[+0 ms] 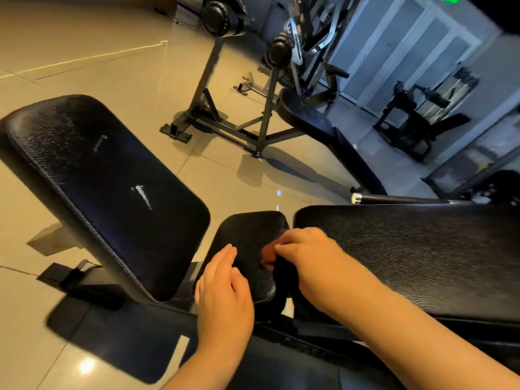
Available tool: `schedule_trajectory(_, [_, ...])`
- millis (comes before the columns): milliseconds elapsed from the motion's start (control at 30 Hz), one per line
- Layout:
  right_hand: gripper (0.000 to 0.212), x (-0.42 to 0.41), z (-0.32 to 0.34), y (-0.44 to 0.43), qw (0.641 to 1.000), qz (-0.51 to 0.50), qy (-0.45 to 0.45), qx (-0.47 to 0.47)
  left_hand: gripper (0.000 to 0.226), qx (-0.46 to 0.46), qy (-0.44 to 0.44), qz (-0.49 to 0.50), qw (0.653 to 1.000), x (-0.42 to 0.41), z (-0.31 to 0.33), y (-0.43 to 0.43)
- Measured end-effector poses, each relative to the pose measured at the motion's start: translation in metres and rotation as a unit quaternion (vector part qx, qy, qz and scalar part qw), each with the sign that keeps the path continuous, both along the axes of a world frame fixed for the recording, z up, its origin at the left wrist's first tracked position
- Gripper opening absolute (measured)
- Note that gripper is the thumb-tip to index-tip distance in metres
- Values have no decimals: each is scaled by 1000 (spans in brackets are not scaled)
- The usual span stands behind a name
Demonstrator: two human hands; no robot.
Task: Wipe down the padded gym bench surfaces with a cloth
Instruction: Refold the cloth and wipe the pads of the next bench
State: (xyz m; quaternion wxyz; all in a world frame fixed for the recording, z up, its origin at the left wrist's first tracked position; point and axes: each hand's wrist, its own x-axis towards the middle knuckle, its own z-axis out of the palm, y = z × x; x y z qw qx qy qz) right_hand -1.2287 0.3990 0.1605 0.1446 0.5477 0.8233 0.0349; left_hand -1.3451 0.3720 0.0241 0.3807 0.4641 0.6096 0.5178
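The bench has three black padded parts: a large tilted pad [107,192] on the left, a small seat pad [253,235] in the middle and a long pad [408,263] on the right. My right hand [306,257] lies over the gap between the seat pad and the long pad, its fingers curled round a dark cloth [281,273] with a reddish-brown patch. Most of the cloth is hidden under the hand. With straight fingers, my left hand [222,294] rests on the near left edge of the seat pad.
A black rack stand [225,114] with weight plates rises from the tiled floor [84,52] behind the bench. Another dark bench [309,116] and a weight machine [422,114] are at the back right. A chrome-tipped bar [358,197] lies just beyond the long pad.
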Motion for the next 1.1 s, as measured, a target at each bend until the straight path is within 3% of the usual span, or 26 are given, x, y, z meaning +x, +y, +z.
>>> schedule_trajectory(167, [45,67,37,19,973,-166,2,161,39,143,72,-68,985,15,3,-4])
schedule_trajectory(233, [44,59,29,17,968,-182,32,172,40,173,107,-93,975,22,5,-7])
schedule_trajectory(367, [57,21,12,-9,992,-84,76,46,47,155,147,-94,972,33,14,-9])
schedule_trajectory(433, [57,39,28,1,992,-107,70,19,48,150,146,-95,973,36,21,-5])
schedule_trajectory(533, [45,83,55,13,972,-212,43,89,47,132,125,-153,972,42,44,2])
schedule_trajectory(633, [43,73,53,7,965,-212,-9,154,47,94,127,-203,966,56,67,14])
schedule_trajectory(733, [49,52,42,1,988,-142,19,59,47,50,108,-210,970,69,74,19])
schedule_trajectory(800, [55,66,52,8,981,-177,71,-33,46,52,95,-199,974,70,71,18])
schedule_trajectory(900, [37,101,74,15,961,-254,103,35,44,67,101,-190,974,66,64,18])
schedule_trajectory(1000, [31,94,68,14,958,-244,52,141,45,76,107,-191,973,65,61,20])
schedule_trajectory(1100, [41,61,49,2,982,-165,72,66,45,68,108,-193,973,65,64,19])
